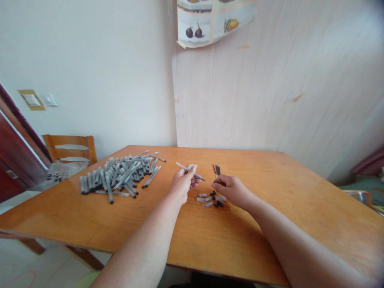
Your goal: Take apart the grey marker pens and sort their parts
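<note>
My left hand [182, 182] is closed around a grey pen barrel [183, 167] and some more barrels, held just above the wooden table [210, 240]. My right hand [231, 189] is closed in a pinch on a thin pen refill [203, 180] whose tip points into the barrel, and it also holds several dark refills [217, 169] upright. Small grey and black pen parts [211, 199] lie on the table right below both hands.
A large pile of grey pens [120, 176] lies on the table's left part. A wooden chair [71, 148] with a plastic bag [60, 171] stands beyond the left edge. A wall and a wooden panel rise behind the table.
</note>
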The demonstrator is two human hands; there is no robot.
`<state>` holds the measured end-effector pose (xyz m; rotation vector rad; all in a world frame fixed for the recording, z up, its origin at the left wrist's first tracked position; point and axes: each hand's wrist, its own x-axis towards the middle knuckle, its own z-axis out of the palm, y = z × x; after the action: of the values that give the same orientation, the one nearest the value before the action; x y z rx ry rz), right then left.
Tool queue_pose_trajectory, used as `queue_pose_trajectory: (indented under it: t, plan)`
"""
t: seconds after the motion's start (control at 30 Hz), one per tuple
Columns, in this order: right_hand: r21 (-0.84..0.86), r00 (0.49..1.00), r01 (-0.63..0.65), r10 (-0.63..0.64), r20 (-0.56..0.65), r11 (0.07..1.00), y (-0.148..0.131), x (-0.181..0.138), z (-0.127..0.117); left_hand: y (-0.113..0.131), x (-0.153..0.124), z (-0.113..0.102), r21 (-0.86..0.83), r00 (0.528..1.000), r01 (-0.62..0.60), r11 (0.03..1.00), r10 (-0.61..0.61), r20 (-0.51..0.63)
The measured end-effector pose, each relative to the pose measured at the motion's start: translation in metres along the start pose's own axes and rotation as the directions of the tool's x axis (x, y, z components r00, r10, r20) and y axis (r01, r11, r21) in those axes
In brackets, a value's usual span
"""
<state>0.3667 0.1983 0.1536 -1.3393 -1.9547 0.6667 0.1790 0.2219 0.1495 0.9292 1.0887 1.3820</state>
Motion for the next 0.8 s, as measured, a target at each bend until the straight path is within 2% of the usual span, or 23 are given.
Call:
queue_pose_trajectory:
  t: [0.3, 0.5, 0.57, 0.67, 0.73, 0.8]
  plan:
    - [-0.026, 1.0, 0.004, -0.004, 0.021, 1.0, 0.006, 0.003, 0.003, -0.003, 0.002, -0.002, -0.021, 1.0, 0.002, 1.0, -0.002, 0.017]
    - [-0.141, 0.997, 0.083, -0.083, 0.005, 0.986, 0.02, 0.008, -0.011, 0.008, 0.011, -0.018, -0.089, 0.992, -0.094, 0.992, 0.086, -0.096]
    - [-0.16, 0.999, 0.029, -0.033, -0.022, 0.987, 0.028, 0.011, -0.014, 0.012, 0.015, -0.025, -0.127, 0.986, -0.11, 0.986, 0.092, -0.139]
    - [-0.181, 0.987, -0.092, 0.066, -0.145, 0.979, 0.041, 0.016, -0.015, 0.014, 0.021, -0.034, -0.111, 0.978, -0.1, 0.989, 0.077, -0.194]
    - [-0.199, 0.966, -0.171, 0.124, -0.227, 0.965, 0.048, 0.019, -0.015, 0.011, 0.026, -0.038, -0.003, 0.967, -0.087, 0.996, 0.084, -0.24]
    - [-0.23, 0.945, -0.237, 0.169, -0.28, 0.944, 0.055, 0.022, -0.014, 0.007, 0.031, -0.043, 0.175, 0.95, -0.077, 0.982, 0.126, -0.286]
